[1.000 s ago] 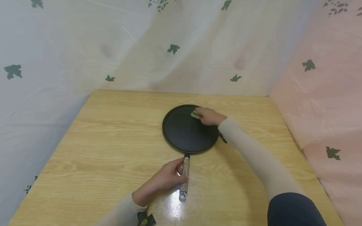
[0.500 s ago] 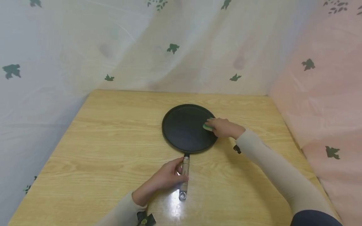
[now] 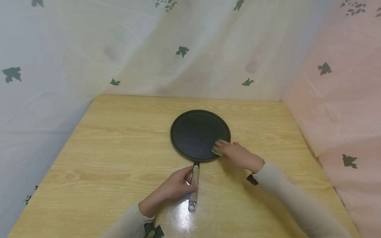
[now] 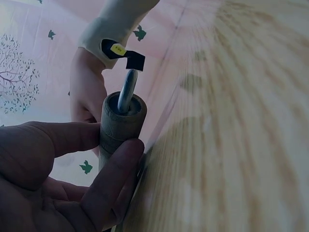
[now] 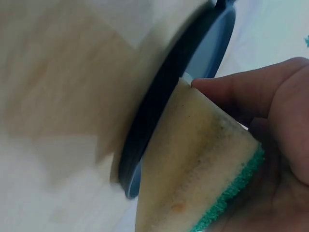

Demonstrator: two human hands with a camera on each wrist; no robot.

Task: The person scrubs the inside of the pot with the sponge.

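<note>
A round, black flat pan [image 3: 196, 134] lies on the wooden table, its wood-look handle [image 3: 194, 178] pointing toward me. My left hand [image 3: 175, 185] grips that handle between thumb and fingers; the left wrist view shows the handle's end [image 4: 123, 111] with a metal hanging loop. My right hand [image 3: 236, 153] holds a sponge [image 3: 216, 151] at the pan's near right edge. In the right wrist view the sponge [image 5: 193, 164] has a pale yellow body and a green scouring side, and it overlaps the pan's rim [image 5: 149, 111].
The wooden table [image 3: 119, 138] extends around the pan on every side. Behind it hangs a pale cloth [image 3: 143, 49] with green bird prints, and a pinkish cloth [image 3: 336, 109] borders the right edge. Light glares on the tabletop beside the handle.
My right hand has swept the sponge from the pan's upper part, out to the right side, then down toward the near right edge. The left hand and pan have stayed put.
</note>
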